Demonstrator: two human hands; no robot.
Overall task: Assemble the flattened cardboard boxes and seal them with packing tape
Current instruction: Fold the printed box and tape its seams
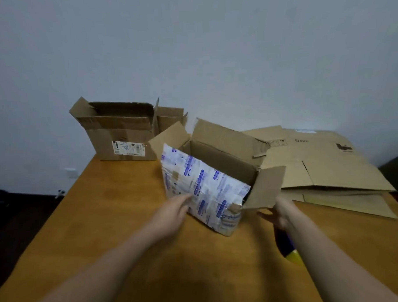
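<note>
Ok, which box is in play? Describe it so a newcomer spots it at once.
On the wooden table, an open box stands back left and flattened sheets lie right. Between them, between the left hand and right hand, is the middle box: it alone has a near side covered in white wrapping printed blue.

Tape-covered open box [208, 187] upright at centre, second open box [122, 140] behind-left, flattened cardboard [326, 168] right.
</note>
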